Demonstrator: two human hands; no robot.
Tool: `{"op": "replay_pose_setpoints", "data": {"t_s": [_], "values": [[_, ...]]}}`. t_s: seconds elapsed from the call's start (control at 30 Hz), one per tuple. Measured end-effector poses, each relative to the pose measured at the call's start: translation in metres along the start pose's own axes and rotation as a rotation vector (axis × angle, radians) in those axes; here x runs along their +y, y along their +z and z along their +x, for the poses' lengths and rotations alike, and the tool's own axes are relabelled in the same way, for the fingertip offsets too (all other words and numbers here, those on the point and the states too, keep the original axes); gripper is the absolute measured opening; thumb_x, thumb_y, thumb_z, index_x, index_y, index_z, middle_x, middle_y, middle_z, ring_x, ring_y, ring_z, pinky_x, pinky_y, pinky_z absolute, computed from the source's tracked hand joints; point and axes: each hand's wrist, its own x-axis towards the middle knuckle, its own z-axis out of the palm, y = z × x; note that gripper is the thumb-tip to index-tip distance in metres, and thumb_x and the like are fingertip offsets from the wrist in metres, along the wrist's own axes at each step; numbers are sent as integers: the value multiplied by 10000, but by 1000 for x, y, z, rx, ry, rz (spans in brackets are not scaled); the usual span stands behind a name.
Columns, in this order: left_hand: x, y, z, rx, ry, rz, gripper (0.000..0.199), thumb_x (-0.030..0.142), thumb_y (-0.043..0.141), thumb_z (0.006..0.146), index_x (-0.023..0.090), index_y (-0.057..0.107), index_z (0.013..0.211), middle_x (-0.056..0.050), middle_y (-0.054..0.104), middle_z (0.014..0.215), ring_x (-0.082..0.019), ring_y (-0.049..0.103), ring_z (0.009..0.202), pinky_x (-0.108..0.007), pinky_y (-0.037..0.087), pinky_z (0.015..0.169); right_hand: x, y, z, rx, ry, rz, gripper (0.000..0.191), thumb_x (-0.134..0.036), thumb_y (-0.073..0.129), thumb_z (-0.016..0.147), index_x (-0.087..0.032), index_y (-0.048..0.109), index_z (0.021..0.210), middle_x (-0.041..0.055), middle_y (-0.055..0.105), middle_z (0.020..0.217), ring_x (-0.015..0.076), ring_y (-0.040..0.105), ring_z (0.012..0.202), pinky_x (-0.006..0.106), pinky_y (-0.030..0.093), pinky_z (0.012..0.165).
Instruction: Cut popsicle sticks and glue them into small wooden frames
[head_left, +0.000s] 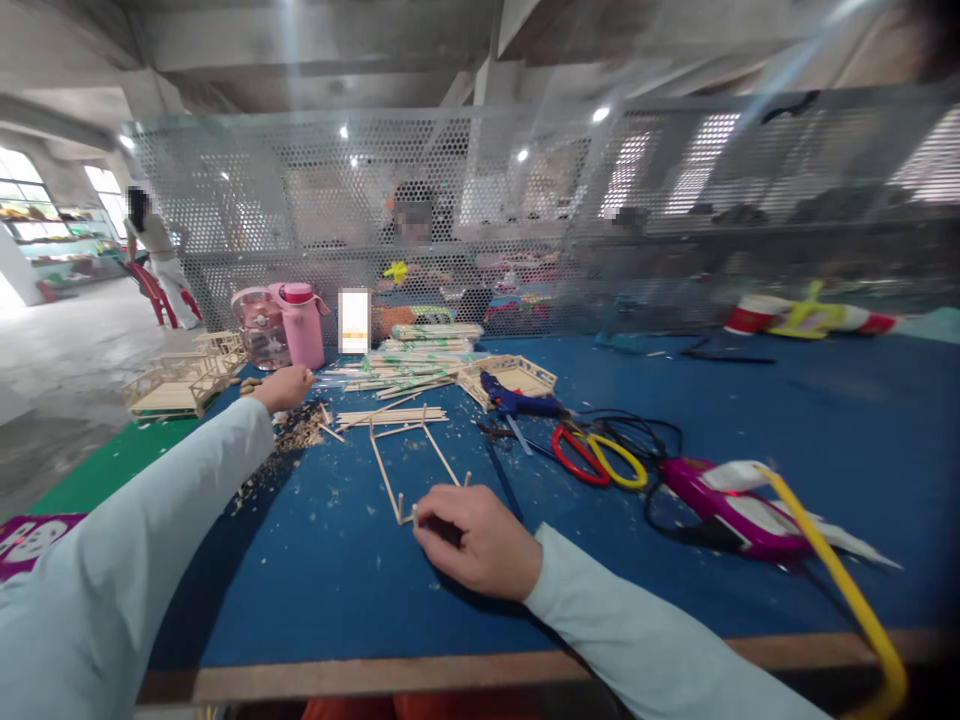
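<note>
Right hand [478, 541] curled at the stick frame [385, 472], left hand [283, 388] bunched beside wood scraps [301, 428]; whether anything is pinched can't be told.

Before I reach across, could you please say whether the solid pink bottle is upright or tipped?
Upright: the pink bottle stands with its lid on top.

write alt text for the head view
Right hand at the near end of a small stick frame on a blue table, left hand beside bundled sticks. Scissors, a glue gun and a pink bottle sit nearby.
</note>
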Motion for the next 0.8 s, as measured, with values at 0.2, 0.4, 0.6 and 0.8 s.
{"op": "replay_pose_setpoints", "data": {"t_s": [0.2,0.4,0.6,0.8], "values": [[17,1,-15,-164,184,54,235,324,483,823,205,650,938,-66,671,989,-213,603,929,-261,436,776,-1,-1,1,-1,-4,-8,77,-182,505,755,-172,573,719,9,593,625,91,511,525,194,398,530],[19,2,-21,-162,196,130,216,313,501,782,193,665,856,-103,685,924,-236,616,876,-264,432,711,0,0,0,-5,-5,-5,79,-183,504,758,-174,575,725,7,594,628,91,515,525,194,397,529],[9,-6,-24,-14,144,160,291,298,319,863,168,573,917,-133,638,974,-229,598,895,-289,422,736,0,0,0,-12,-7,1,81,-190,499,768,-176,572,734,13,605,646,95,531,545,197,407,550],[10,-14,-43,-43,213,132,314,298,299,875,174,465,1112,-129,622,1049,-227,593,926,-294,425,744,-1,0,1,2,-16,-1,81,-183,500,762,-171,575,736,16,612,649,94,532,540,196,406,540]]}}
